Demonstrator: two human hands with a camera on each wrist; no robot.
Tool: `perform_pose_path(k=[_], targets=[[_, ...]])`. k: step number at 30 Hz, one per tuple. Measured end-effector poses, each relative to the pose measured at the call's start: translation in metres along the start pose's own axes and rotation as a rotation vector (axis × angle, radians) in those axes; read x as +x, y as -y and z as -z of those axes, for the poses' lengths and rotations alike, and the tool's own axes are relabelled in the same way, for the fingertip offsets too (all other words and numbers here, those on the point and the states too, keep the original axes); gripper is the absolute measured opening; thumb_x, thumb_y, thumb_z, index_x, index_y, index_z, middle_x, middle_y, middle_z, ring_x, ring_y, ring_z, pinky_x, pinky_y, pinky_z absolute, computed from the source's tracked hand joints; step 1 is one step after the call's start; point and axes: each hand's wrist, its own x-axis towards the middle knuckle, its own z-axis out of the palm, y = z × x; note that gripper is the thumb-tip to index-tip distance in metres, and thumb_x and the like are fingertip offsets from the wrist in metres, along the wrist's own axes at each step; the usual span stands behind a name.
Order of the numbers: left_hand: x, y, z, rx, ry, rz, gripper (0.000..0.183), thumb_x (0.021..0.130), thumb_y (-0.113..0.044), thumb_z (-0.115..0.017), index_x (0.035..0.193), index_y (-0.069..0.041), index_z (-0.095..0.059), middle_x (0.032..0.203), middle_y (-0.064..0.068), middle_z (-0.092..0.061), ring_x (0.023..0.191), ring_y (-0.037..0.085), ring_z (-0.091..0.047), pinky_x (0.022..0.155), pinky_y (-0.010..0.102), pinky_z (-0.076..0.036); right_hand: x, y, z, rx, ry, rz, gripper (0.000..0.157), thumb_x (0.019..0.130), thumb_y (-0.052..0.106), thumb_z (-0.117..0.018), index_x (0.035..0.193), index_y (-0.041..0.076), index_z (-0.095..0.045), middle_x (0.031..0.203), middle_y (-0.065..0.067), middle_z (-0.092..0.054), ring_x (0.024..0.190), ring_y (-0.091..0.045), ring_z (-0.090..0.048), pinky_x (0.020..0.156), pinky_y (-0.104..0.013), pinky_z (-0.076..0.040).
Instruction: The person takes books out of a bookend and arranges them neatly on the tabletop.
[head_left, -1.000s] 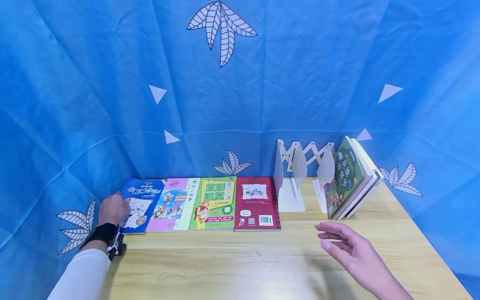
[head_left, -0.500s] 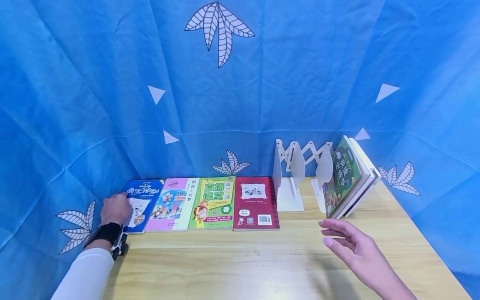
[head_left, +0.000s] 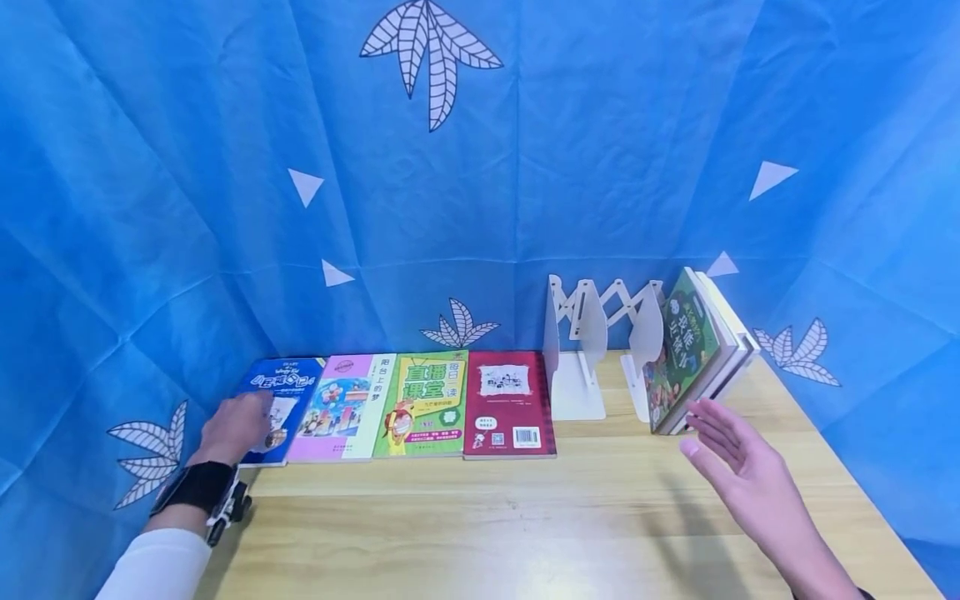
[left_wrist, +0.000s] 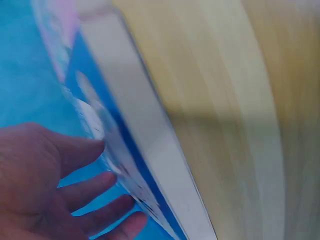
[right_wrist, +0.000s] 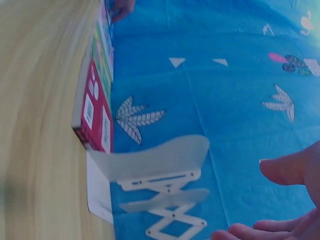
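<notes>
On the left, my left hand lies over the left part of a blue paperback book, hiding some of its cover. The left wrist view shows that hand's fingers spread and fairly straight, with fingertips right at the cover, beside the thick white page edge. My right hand hovers on the right, palm turned inward, thumb apart from the fingers, nothing in it. Its fingertips are near the bottom of a green picture book, which leans with other books at the end of a white expandable bookend.
Right of the blue book, a pink book, a yellow-green book and a red book lie flat in a row. The red one borders the bookend's base. A blue curtain hangs behind the wooden table.
My right hand has moved right, nearer the leaning books, its thumb and fingers wider apart. My left hand has shifted slightly right over the blue book. The books lie as before.
</notes>
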Motion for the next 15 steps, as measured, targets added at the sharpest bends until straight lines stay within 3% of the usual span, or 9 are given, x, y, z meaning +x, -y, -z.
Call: perform_pose_path(k=[3, 7, 11, 15], targets=[[-0.012, -0.006, 0.004, -0.074, 0.038, -0.001, 0.046, 0.095, -0.012, -0.050, 0.134, 0.010, -0.039, 0.122, 0.037, -0.048, 0.099, 0.047, -0.049, 0.078, 0.067, -0.042, 0.005, -0.003, 0.006, -0.003, -0.042, 0.012, 0.069, 0.095, 0.037, -0.056, 0.148, 0.006, -0.024, 0.144, -0.018, -0.041, 0.125, -0.033, -0.043, 0.086, -0.002, -0.035], [-0.036, -0.020, 0.000, -0.171, -0.039, 0.006, 0.048, 0.098, -0.016, -0.048, 0.136, 0.010, -0.036, 0.129, 0.039, -0.043, 0.107, 0.051, -0.046, 0.084, 0.067, -0.040, 0.011, -0.006, 0.012, -0.007, -0.080, 0.017, 0.069, 0.096, 0.037, -0.056, 0.149, 0.009, -0.022, 0.146, -0.017, -0.038, 0.128, -0.032, -0.040, 0.088, -0.002, -0.034], [-0.061, -0.049, -0.002, -0.296, -0.105, -0.012, 0.053, 0.100, -0.023, -0.048, 0.141, 0.006, -0.032, 0.135, 0.036, -0.039, 0.116, 0.050, -0.041, 0.090, 0.067, -0.038, 0.014, -0.010, 0.017, -0.005, -0.098, 0.008, 0.069, 0.096, 0.036, -0.056, 0.150, 0.012, -0.020, 0.148, -0.016, -0.035, 0.131, -0.028, -0.037, 0.089, -0.002, -0.033], [-0.082, -0.082, -0.002, -0.371, -0.159, -0.111, 0.053, 0.099, -0.024, -0.051, 0.144, -0.001, -0.033, 0.140, 0.028, -0.041, 0.123, 0.047, -0.038, 0.094, 0.066, -0.036, 0.018, -0.013, 0.021, -0.002, -0.107, 0.033, 0.069, 0.097, 0.034, -0.055, 0.151, 0.011, -0.018, 0.149, -0.018, -0.033, 0.133, -0.026, -0.035, 0.091, -0.002, -0.032]])
